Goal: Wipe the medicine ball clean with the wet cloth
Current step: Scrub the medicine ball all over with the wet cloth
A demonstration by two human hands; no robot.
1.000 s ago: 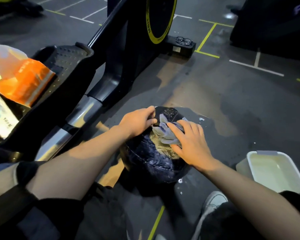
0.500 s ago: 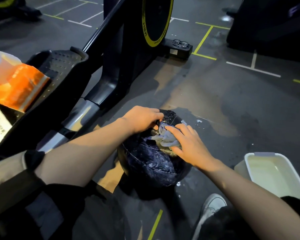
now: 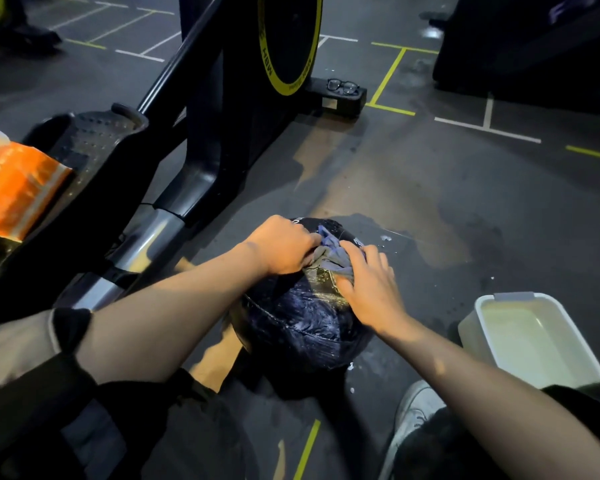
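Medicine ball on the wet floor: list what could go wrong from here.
1. The medicine ball is glossy wet and sits on the floor with nothing chocking it; pushing the cloth sideways could roll it toward the white basin.
2. Both the left hand and right hand work the bunched cloth, so neither steadies the ball.
3. The wet patches around the white shoe may be slippery.

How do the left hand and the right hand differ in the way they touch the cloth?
The left hand is curled, gripping one end of the cloth; the right hand lies flatter, its fingers spread over the other end. The left hand sits at the top of the ball; the right hand sits on its right side. Both touch the cloth on the ball.
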